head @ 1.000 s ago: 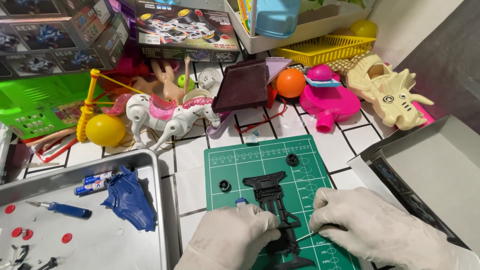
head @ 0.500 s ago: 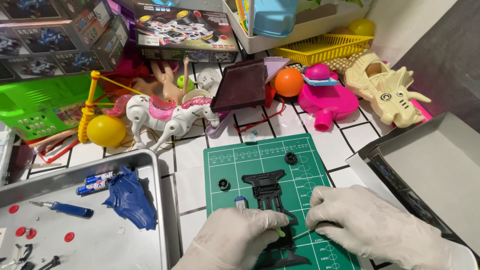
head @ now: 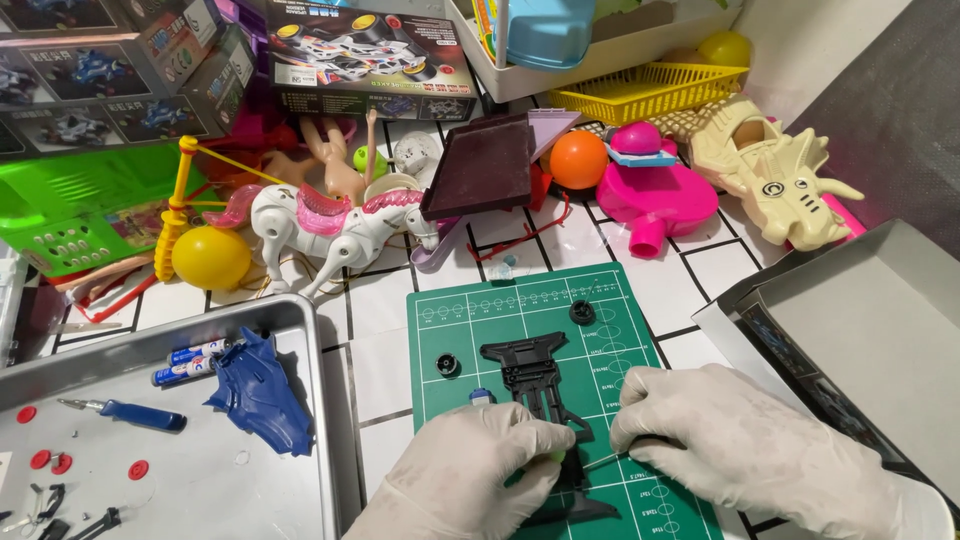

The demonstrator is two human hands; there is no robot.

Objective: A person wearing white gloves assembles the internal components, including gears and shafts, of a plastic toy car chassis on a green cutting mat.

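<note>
A black toy car chassis lies lengthwise on a green cutting mat. My left hand, in a white glove, is closed over the chassis's near part, with a small green bit showing at its fingertips. My right hand, also gloved, pinches a thin tool whose tip points at the chassis beside the left fingers. Two small black wheels and a small blue part rest on the mat near the chassis.
A metal tray at left holds a blue car body shell, batteries, a blue-handled screwdriver and red discs. Behind the mat stand a toy horse, yellow ball, orange ball, pink toy and dinosaur toy. An open box sits right.
Both hands stay on the chassis with only slight shifts; the right hand has edged a little to the left toward it.
</note>
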